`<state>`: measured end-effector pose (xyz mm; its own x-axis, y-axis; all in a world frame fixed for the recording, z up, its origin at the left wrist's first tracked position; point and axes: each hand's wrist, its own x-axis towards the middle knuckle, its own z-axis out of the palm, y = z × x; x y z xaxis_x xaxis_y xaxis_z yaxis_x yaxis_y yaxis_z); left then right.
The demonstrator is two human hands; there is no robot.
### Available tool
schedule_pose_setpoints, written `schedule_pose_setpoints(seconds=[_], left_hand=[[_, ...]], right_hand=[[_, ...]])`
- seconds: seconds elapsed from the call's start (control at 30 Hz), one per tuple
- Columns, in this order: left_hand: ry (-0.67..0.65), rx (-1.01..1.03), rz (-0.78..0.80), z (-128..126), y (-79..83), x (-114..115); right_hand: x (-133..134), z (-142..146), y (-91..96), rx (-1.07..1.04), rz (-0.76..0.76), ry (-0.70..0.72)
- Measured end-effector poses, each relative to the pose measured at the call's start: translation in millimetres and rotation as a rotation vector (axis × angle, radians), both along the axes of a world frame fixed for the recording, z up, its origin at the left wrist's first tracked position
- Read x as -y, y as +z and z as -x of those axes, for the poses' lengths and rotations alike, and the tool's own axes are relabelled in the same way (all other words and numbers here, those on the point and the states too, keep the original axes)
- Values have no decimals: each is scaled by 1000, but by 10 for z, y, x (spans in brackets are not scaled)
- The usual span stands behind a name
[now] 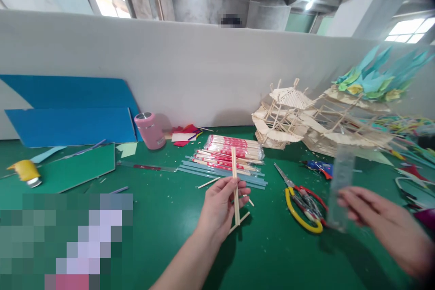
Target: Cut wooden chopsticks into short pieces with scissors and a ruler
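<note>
From my remote seat, I have the left hand pinching a pair of wooden sticks between thumb and fingers, other fingers curled behind. They stand nearly upright in view, probably gripped at mid-length for steadiness. Their near end meets a short stick lying across; I cannot tell whether they are joined. On my right, the right hand, blurred, grips a clear ruler-like strip by its near part between thumb and fingers, apparently so its length stays unobstructed.

Between the hands, yellow-handled scissors rest on the green surface, blades pointing far and left, perhaps put there so either hand can reach the handles. Just beyond the left hand lie blue-grey strips and wrapped sticks, presumably as handy stock. The stick model stands far right by the partition, likely for safekeeping.
</note>
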<state>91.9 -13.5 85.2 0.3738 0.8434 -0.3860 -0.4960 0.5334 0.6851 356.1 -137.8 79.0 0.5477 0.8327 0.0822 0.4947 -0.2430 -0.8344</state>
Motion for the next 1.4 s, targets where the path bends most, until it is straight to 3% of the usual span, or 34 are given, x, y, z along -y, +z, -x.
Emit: schedule_pose_setpoints(seconds=[0.07,0.13,0.27,0.67,1.4], left_hand=[[-5,4,1,8,0,22],[-6,12,-4,24,3,46],[2,13,-28,55,27,85],[-5,37,-66,87,92,88],[-7,74,-68,96,59,69]], right_hand=[[-217,508,169,-231,52,207],[-406,936,232,-327,89,429],[-629,1342,176,-401,32,527],[-719,1463,181,-355,-25,493],[-744,1497,147,-358,-20,516]])
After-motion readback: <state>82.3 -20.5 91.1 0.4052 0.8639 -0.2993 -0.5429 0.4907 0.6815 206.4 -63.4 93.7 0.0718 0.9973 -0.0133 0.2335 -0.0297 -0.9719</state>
